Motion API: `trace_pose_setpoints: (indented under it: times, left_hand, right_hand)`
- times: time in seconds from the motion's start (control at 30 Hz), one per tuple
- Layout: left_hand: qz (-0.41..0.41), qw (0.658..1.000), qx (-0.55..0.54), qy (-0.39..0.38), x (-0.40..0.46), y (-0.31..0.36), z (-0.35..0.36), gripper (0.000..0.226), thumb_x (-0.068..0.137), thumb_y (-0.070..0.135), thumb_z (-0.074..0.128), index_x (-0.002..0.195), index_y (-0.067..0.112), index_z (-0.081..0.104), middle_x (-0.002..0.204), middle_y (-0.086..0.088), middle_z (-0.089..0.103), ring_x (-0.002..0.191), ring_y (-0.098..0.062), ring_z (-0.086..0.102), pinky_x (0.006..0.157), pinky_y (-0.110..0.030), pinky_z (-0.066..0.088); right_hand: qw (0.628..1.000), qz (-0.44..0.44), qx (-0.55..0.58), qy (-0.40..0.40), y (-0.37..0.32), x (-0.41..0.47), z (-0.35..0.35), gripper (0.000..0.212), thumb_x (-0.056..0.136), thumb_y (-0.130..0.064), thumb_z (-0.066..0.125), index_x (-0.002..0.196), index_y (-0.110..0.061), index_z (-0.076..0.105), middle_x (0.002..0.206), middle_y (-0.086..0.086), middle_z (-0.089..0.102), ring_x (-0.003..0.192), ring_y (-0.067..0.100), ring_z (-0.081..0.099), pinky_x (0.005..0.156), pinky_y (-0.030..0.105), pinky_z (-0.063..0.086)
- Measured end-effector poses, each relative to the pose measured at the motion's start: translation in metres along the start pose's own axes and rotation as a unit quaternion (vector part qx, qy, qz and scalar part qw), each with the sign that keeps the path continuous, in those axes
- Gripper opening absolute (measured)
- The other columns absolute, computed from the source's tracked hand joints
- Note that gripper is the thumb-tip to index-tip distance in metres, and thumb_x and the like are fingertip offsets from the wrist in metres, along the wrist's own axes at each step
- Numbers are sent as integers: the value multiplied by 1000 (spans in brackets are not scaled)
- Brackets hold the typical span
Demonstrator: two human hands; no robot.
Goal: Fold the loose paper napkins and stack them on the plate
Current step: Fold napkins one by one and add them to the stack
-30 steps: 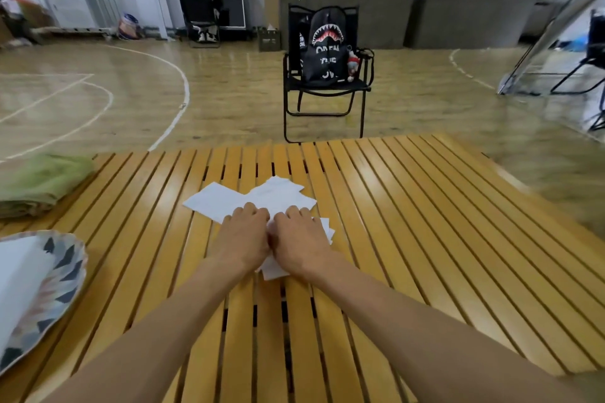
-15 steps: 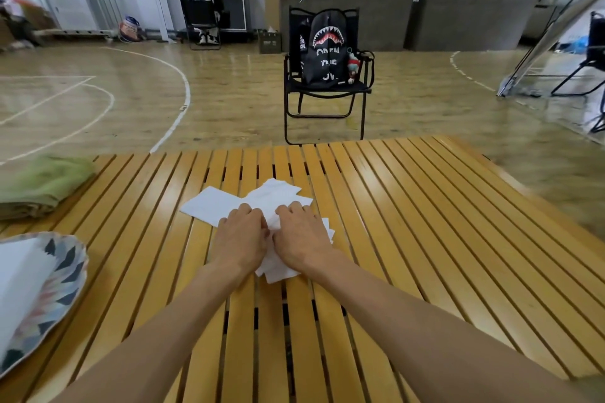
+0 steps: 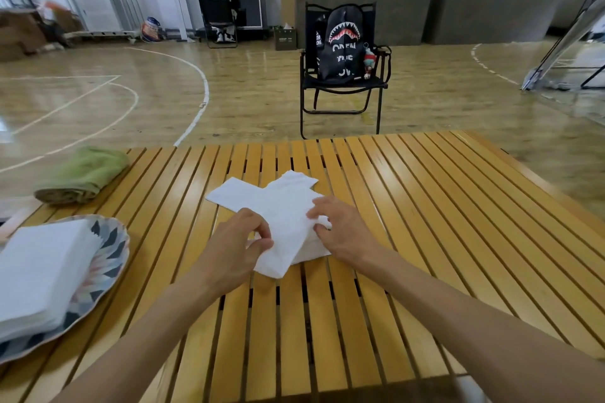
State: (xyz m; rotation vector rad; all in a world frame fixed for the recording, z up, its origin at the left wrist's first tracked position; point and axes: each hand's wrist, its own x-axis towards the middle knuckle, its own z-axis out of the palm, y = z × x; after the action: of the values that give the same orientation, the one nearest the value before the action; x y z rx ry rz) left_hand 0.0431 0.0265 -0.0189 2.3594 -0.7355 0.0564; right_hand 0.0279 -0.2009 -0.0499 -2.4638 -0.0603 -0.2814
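The big table of yellow wooden slats [image 3: 409, 206] lies under both hands, and far off to the left of the left hand [image 3: 240, 247] sits the round patterned plate [image 3: 111, 249] with a tall stack of folded white napkins [image 3: 42, 271] on it, with a rolled green cloth [image 3: 82, 173] behind it. The loose white paper napkins [image 3: 262, 196] lie just past the fingers, and the left hand pinches the near edge of the top white napkin [image 3: 284, 232] while the right hand [image 3: 343, 232] curls its fingers on the other side. I think the fold is just starting, so next the hands must bring the edges together evenly, press flat, then carry it left to the plate.
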Motion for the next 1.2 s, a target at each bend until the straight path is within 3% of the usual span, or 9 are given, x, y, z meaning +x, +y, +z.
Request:
trace_pose_setpoints:
  times: [0.1,0.3,0.5,0.6,0.73,0.87,1.03,1.1,1.2]
  left_hand:
    - [-4,1000,-9,-7,-14,2,-7,21,93,15,65,81,31,56,106,17,57,104,-2,54,92,-25,43]
    - [-30,999,31,-11,-44,6,-8,7,96,28,61,100,32,57,112,15,53,107,-6,53,98,-32,45]
    - [-12,992,87,-90,-66,16,19,47,81,59,69,120,39,53,129,20,49,118,-8,45,105,-32,40]
    - [18,987,141,-82,-70,15,24,42,87,52,66,123,36,52,130,18,48,120,-7,43,107,-26,33]
    - [61,986,154,-11,-71,13,21,15,99,28,54,112,29,62,114,11,62,101,-8,54,92,-22,39]
    - [56,987,150,20,-69,6,16,20,100,24,54,113,25,69,104,9,70,89,-11,62,84,-30,50]
    - [11,993,115,21,-67,-8,13,29,99,23,55,126,29,63,110,15,65,95,-6,60,86,-28,52]
    - [-15,997,74,16,-65,-11,10,24,100,26,55,121,31,67,102,18,66,93,-2,60,87,-26,51]
    - [-54,993,-99,21,-63,-1,-4,20,101,32,54,96,30,73,83,10,67,81,-9,59,75,-27,46]
  right_hand:
    - [1000,-8,-14,13,-7,-17,-3,16,94,-11,57,104,-15,70,109,-2,67,104,15,58,94,39,50]
    - [981,-64,-182,-19,-40,-72,-10,12,94,-17,53,95,-17,66,91,-1,60,86,19,53,76,35,46]
    - [968,-93,-214,-88,-54,-94,-9,12,97,-27,54,99,-24,66,95,-4,64,87,17,54,79,33,46]
    - [967,-104,-209,-100,-51,-93,-9,14,98,-31,55,101,-25,68,97,-5,65,90,15,55,83,34,48]
    - [971,-101,-194,-94,-44,-91,-15,15,98,-41,58,97,-28,65,91,-12,61,88,9,50,85,29,44]
    - [969,-91,-203,-104,-36,-86,-23,8,96,-37,61,91,-30,63,87,-14,59,87,8,50,86,30,42]
    - [995,-1,-50,-81,-39,-78,-39,7,94,-29,67,87,-26,65,86,-13,59,84,8,54,78,30,50]
    - [998,22,-1,-66,-40,-78,-43,8,94,-30,66,88,-24,67,87,-10,62,85,10,57,78,28,50]
    - [990,70,118,-27,-44,-77,-52,17,96,-31,64,87,-18,69,85,-1,69,82,13,63,77,29,51]
